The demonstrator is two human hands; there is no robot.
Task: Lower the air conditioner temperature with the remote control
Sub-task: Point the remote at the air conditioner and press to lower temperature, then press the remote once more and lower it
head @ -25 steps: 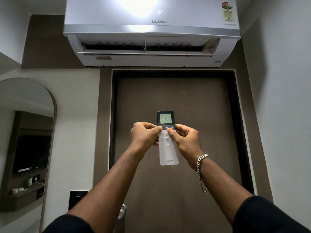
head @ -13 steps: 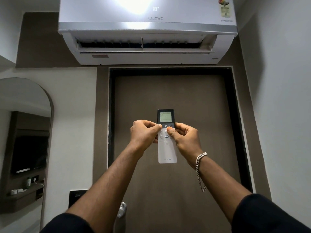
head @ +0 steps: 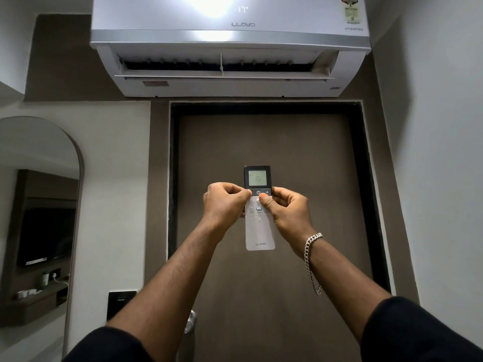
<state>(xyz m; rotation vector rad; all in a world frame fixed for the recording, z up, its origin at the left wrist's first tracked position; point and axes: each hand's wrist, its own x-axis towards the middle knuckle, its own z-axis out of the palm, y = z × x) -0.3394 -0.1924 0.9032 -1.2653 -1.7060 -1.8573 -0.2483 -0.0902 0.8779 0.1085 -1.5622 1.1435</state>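
Air conditioner [head: 230,45] display dropped to 17; both hands grip remote [head: 259,231].

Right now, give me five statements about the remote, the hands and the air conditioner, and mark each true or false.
1. Both hands grip the remote control. True: the left hand and right hand hold its sides.
2. The air conditioner display reads 24. False: it reads 17.
3. The air conditioner hangs above the door. True.
4. The chain bracelet is on the left wrist. False: it is on the right wrist.
5. The remote lies on a shelf. False: it is held up in front of the door.
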